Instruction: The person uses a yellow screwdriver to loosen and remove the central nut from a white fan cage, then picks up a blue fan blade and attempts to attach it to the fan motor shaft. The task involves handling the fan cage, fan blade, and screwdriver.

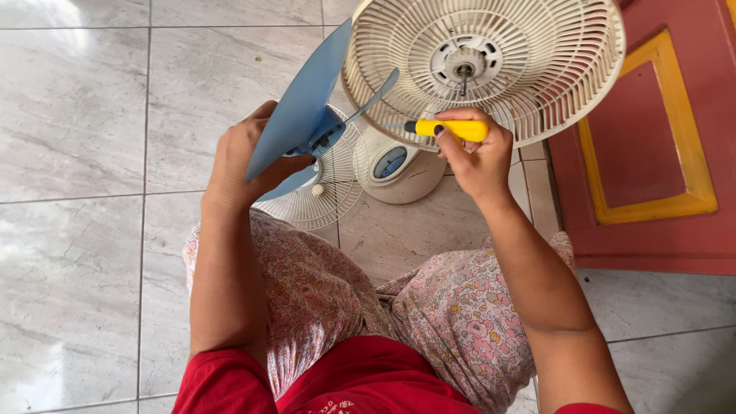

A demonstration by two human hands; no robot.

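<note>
Fan point(491, 61) stands on pale floor tiles point(77, 153), cream rear guard and bare motor shaft point(464, 71) facing up toward the camera. Left hand point(244, 165) grips a blue fan blade point(303, 103) near its hub, fingers wrapped under it, blade lifted clear of the fan and tilted on edge. Right hand point(477, 157) is closed around a yellow-handled screwdriver point(448, 128), tip pointing left toward the blade hub, just below the guard rim. Loose front guard point(326, 192) lies flat on the floor under the blade, beside the fan's base point(395, 169). Red door with yellow trim point(659, 138) sits at right. Person's floral trousers point(429, 307) fill the lower middle.
</note>
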